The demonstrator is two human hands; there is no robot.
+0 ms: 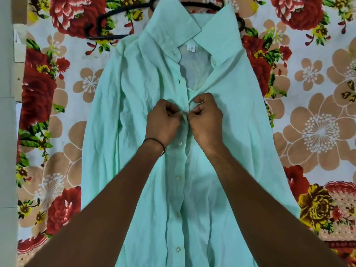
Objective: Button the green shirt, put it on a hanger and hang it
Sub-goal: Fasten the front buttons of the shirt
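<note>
The mint-green shirt (134, 105) lies flat, front up, on a flowered bedsheet, collar at the top. Its lower placket is closed with several white buttons (178, 178). Above my hands the front stays open, showing the inside back and a white label. My left hand (162, 120) pinches the left placket edge at chest height. Right beside it, my right hand (206, 120) pinches the opposite edge; the two hands nearly touch. A black hanger (100, 27) lies on the sheet behind the collar, partly covered by the shirt.
The flowered bedsheet (317, 122) spreads out on both sides of the shirt. A pale wall or board edge (7, 132) runs down the far left. A black band circles my left wrist.
</note>
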